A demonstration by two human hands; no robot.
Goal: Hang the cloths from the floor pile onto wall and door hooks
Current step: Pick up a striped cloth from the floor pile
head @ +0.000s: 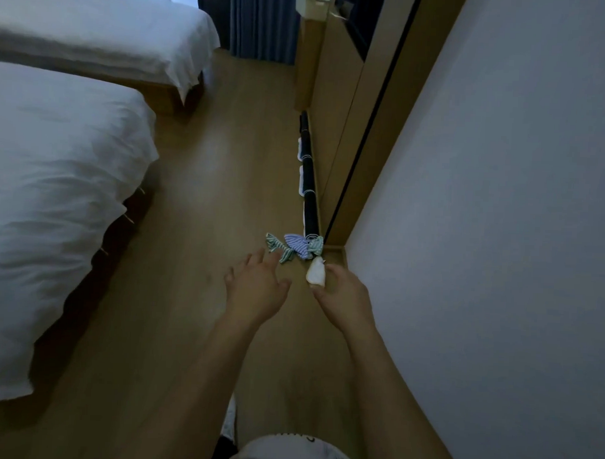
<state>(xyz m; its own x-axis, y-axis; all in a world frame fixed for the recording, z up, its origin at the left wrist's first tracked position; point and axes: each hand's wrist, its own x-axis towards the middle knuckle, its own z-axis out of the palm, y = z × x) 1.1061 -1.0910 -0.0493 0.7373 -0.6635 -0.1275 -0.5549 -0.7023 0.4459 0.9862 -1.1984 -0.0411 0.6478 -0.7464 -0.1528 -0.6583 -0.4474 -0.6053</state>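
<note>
Both arms reach out and down toward the floor. The left hand (254,286) is spread wide with straight fingers and holds nothing, just short of the cloth pile (293,247). The right hand (343,294) curls its fingers around a small white cloth (316,271). The striped green and blue cloths lie bunched on the wooden floor (210,191), near the wall corner (345,246). Two white beds (55,186) stand on the left. Dark curtains (260,21) hang far back.

Two beds (55,186) with white covers on the left, dark curtains (260,21) beyond, wooden floor (210,174) between.
</note>
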